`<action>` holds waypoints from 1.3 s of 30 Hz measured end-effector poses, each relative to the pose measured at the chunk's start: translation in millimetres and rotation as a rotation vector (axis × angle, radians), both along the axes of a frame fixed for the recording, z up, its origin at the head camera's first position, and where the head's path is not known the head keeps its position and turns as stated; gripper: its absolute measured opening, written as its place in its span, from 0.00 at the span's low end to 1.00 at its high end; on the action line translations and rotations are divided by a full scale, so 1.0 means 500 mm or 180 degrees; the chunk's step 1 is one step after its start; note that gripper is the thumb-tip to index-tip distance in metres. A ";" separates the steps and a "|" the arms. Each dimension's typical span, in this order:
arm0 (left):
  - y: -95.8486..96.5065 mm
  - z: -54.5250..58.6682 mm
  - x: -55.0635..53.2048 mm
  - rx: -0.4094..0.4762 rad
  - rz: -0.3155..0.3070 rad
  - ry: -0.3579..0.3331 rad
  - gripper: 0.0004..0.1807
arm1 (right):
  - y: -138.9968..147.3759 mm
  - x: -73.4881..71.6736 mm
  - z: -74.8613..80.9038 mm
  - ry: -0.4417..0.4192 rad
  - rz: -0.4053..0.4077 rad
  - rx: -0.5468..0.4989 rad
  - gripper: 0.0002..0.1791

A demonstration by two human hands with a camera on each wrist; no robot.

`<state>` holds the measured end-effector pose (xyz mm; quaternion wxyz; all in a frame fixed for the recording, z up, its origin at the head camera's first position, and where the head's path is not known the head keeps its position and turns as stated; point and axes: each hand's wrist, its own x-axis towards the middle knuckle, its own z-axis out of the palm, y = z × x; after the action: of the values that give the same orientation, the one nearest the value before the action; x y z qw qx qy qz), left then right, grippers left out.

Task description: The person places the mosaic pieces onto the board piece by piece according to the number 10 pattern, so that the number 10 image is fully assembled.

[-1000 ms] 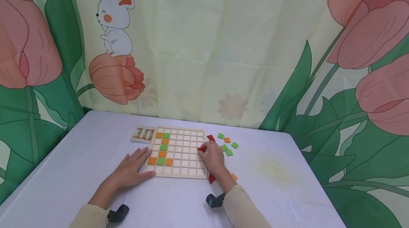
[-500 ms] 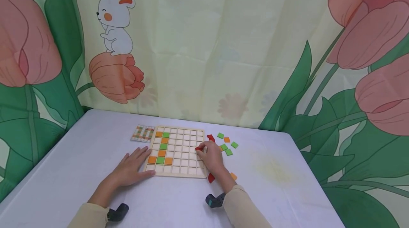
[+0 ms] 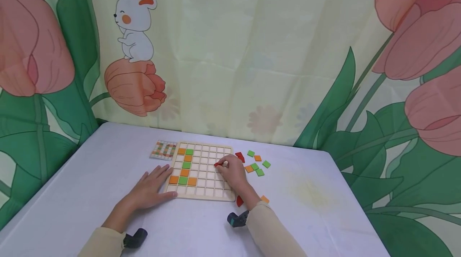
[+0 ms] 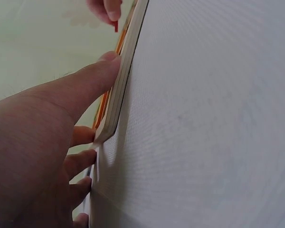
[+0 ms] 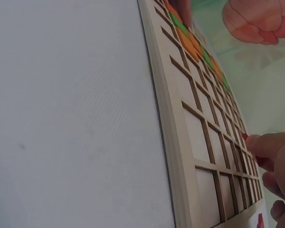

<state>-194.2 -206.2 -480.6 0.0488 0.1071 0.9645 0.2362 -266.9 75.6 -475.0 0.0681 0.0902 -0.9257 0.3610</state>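
Upper left to upper right, full width: pale yellow fabric curtain (image 3: 216, 69), printed with white rabbit, pink tulips, green leaves. Below it, white cloth-covered surface (image 3: 201, 225). Lower left: left hand (image 3: 149, 189), fingers spread, gripping nothing, at near-left corner of square light-wood grid board (image 3: 209, 197); left wrist view shows thumb against board edge. Black curved wrist device (image 3: 136, 239) at lower left. Just above left hand, flat card with multicolour squares (image 3: 163, 150), beside board's upper left. Board sits lower centre; flat square orange tiles (image 3: 185, 172) and green tiles (image 3: 186, 165) fill some cells on its left side. Right hand (image 3: 232, 171), right of centre, pinches small flat red piece (image 3: 217, 164) between thumb and fingertips over board's right half; contact with board unclear. Second black wrist device (image 3: 237, 219) below. Right of board: loose red pieces (image 3: 239, 157), one near right forearm, plus scattered green and orange tiles. Yellowish stain (image 3: 311, 193) further right.
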 end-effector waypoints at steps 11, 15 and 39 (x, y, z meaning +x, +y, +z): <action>-0.001 -0.003 0.000 0.0046 -0.0002 0.0025 0.50 | -0.040 -0.032 0.007 -0.0042 0.0070 -0.0129 0.04; 0.001 -0.007 0.000 0.0010 -0.0013 0.0045 0.50 | -0.043 -0.046 0.002 -0.0087 0.0067 -0.0137 0.04; -0.002 -0.003 0.001 0.0005 0.0025 0.0060 0.50 | -0.073 -0.096 -0.004 -0.0350 0.0136 -0.0261 0.04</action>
<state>-193.5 -207.0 -482.0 0.0387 0.1056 0.9652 0.2361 -315.2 39.3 -477.1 0.0130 0.0871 -0.9104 0.4043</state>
